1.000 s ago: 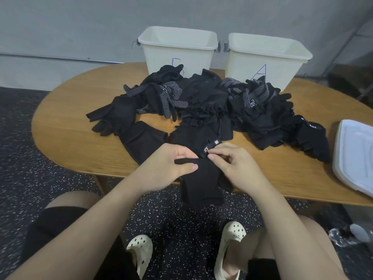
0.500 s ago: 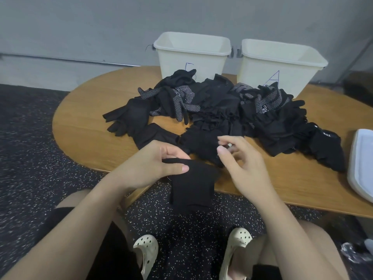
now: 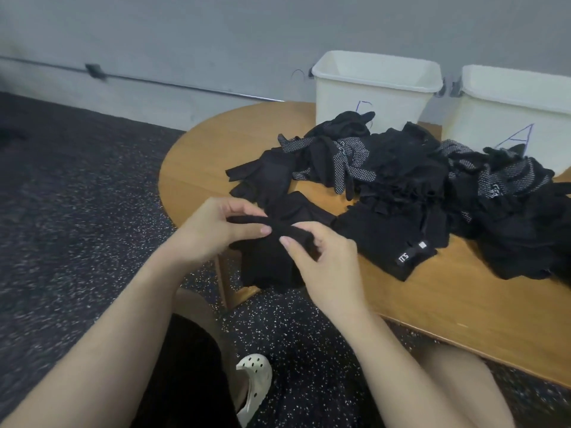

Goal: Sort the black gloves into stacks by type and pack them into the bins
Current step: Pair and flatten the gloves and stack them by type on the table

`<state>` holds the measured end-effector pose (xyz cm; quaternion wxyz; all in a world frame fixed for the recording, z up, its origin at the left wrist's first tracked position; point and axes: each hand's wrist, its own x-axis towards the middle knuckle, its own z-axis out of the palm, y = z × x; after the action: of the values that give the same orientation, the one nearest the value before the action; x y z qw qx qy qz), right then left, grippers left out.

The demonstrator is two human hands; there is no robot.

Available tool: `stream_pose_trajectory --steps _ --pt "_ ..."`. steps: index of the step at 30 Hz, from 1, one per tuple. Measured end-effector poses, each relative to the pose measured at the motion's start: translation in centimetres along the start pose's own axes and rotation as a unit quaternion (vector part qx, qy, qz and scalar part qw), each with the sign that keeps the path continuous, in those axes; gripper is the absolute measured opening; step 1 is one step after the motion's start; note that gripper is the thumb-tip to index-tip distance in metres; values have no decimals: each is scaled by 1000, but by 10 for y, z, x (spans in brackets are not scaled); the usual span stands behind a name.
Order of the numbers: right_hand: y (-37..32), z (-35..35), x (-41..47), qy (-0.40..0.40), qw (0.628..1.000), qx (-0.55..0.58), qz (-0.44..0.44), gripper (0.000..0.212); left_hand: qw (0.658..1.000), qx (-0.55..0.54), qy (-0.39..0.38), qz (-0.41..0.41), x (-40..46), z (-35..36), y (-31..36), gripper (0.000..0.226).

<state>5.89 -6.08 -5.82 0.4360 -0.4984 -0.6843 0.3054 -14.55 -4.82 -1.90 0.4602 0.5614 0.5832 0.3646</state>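
Gloves lie in one black heap on the wooden table, up and to the right of both hands, and one black glove is out of the heap and held just off the near-left rim of the table. The left hand pinches the cuff end between thumb and curled fingers; the right hand pinches the same cuff band just beside it, thumb toward thumb. The cuff runs crosswise between the two hands, and the rest of the glove hangs down from them, so its long axis points away from the grip toward the floor.

It looks plain, soft and limp, with no pale dots on it that I can see, unlike the dotted gloves farther out in the heap.

The two bins stand beyond the heap, well apart from the hands: bin B ahead and to the right of them, bin A farther right again. The right hand is the nearer one to both bins and to the flat glove with the white tag lying just to its right. My guess is that the held glove is being straightened before it goes onto a stack, and a drooping body could snag the table edge on the way.
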Motion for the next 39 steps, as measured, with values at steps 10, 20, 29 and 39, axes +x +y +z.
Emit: stream_pose_trajectory --steps 10,20,29,39 --pt "25 9 28 -166 938 -296 -72 53 979 72 193 8 28 -21 -29 31" --pt "40 -18 15 -163 938 -298 -73 64 895 396 182 95 22 -10 -28 43" --pt "39 -36 -1 -177 936 -297 -72 68 863 505 -2 -18 21 20 -39 67" --pt "41 -35 -12 -172 920 -343 -77 74 917 360 173 -4 82 -9 1 57"
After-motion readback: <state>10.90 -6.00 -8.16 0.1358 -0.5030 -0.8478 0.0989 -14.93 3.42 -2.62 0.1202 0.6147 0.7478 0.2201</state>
